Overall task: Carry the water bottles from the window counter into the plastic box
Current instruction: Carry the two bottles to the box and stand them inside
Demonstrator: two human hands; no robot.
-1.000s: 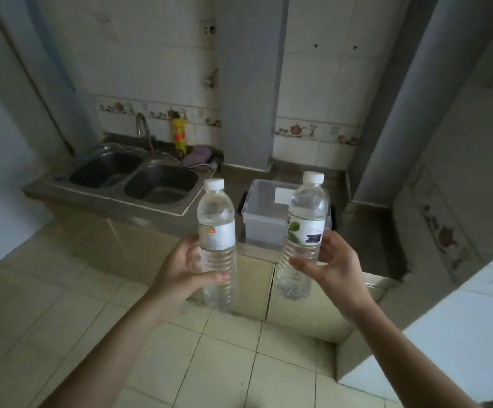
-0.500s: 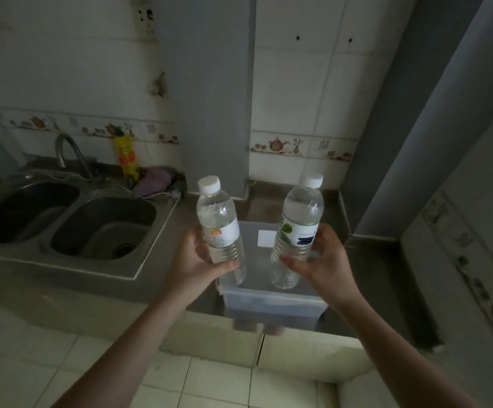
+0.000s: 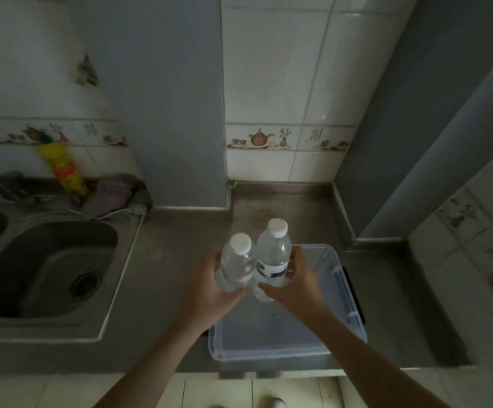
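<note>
I hold two clear water bottles with white caps upright, side by side and touching, above the clear plastic box (image 3: 354, 319). My left hand (image 3: 210, 293) grips the left bottle (image 3: 237, 260), which has an orange-marked label. My right hand (image 3: 295, 285) grips the right bottle (image 3: 274, 251), which has a green and white label. The box stands on the steel counter (image 3: 168, 260) below my hands, its far left part hidden behind them. No other bottle shows inside the box.
A steel double sink (image 3: 48, 269) lies to the left. A yellow bottle (image 3: 62, 169) and a purple cloth (image 3: 110, 195) sit behind it. A grey pillar (image 3: 163, 98) and tiled walls close the back and right. Pale floor tiles (image 3: 218, 390) show below the counter edge.
I have stepped up to the counter and now look down into the box. Both hands have drawn the bottles together and lowered them over the box.
</note>
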